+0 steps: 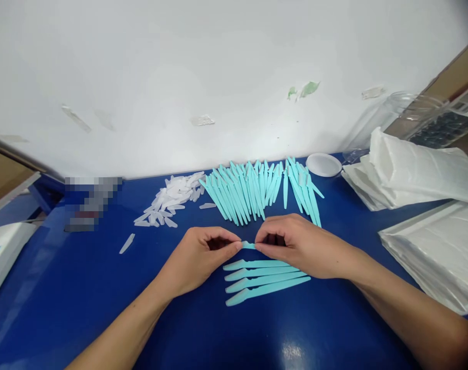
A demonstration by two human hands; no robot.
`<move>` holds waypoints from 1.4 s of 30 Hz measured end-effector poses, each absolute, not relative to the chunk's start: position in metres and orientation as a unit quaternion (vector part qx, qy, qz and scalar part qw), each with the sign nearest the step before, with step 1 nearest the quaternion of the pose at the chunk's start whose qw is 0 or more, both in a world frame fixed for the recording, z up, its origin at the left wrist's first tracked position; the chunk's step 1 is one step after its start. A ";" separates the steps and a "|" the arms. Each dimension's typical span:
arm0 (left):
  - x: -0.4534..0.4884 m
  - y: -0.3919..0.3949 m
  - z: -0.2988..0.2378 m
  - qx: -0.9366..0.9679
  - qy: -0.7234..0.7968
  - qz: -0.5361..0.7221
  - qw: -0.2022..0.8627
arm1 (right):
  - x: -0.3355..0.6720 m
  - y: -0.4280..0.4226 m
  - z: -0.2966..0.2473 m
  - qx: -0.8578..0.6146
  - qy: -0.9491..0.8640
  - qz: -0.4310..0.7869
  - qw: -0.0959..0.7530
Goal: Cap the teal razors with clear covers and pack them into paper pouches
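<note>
Between both hands is a turquoise eyebrow razor [248, 245], held just above the blue table. My left hand [197, 257] pinches its head end between thumb and fingertips; whether a cover is under those fingers I cannot tell. My right hand [299, 244] is closed round the handle, which it mostly hides. Just below lie several matching eyebrow razors [263, 285] in a row, heads to the left. Behind the hands spreads a larger pile of turquoise razors [241, 192]. To its left is a heap of small translucent white blade covers [172, 198], with a single cover [127, 243] lying apart.
On the right, white padded bags [423, 169] and a wrapped package [434, 252] cover the table [103, 308]. A round clear lid [324, 165] and a clear jar [396, 118] stand near the white wall. A white device [10, 257] is at the left edge.
</note>
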State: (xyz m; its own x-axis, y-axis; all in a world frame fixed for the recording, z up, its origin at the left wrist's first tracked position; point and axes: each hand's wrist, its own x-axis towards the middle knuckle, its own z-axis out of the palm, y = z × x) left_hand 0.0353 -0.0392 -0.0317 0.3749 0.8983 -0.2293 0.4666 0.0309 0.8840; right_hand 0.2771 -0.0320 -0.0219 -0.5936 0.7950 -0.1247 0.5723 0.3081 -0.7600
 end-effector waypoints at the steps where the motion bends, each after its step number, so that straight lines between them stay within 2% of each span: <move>1: 0.035 -0.040 -0.030 0.694 0.509 0.201 0.467 | 0.276 -0.033 -0.023 -0.422 -0.810 0.383 0.137; 7: 0.032 -0.042 -0.027 0.795 0.473 0.154 0.347 | 0.275 -0.034 -0.027 -0.421 -0.832 0.342 0.116; 10: 0.029 -0.041 -0.027 0.809 0.458 0.136 0.342 | 0.276 -0.033 -0.025 -0.418 -0.835 0.337 0.119; 16: 0.022 -0.044 -0.022 0.829 0.422 0.092 0.355 | 0.276 -0.038 -0.020 -0.393 -0.848 0.347 0.073; 18: 0.018 -0.040 -0.023 0.835 0.427 0.104 0.330 | 0.276 -0.039 -0.018 -0.399 -0.839 0.363 0.068; 21: 0.008 -0.026 -0.032 0.837 0.486 0.184 0.173 | 0.273 -0.029 -0.015 -0.478 -0.801 0.347 0.096; 23: 0.001 -0.013 -0.042 0.828 0.519 0.205 0.049 | 0.269 -0.014 -0.014 -0.555 -0.772 0.283 0.123; 25: -0.005 -0.003 -0.050 0.827 0.529 0.188 -0.010 | 0.264 0.004 -0.014 -0.611 -0.752 0.209 0.130; 28: -0.009 0.002 -0.053 0.827 0.538 0.164 -0.006 | 0.258 0.030 -0.017 -0.644 -0.740 0.159 0.110; 36: -0.016 -0.012 -0.032 0.820 0.552 0.108 0.103 | 0.251 0.054 -0.019 -0.660 -0.729 0.158 0.088; 42: -0.016 -0.020 -0.028 0.847 0.526 0.056 0.046 | 0.256 0.054 -0.007 -0.666 -0.722 0.163 0.096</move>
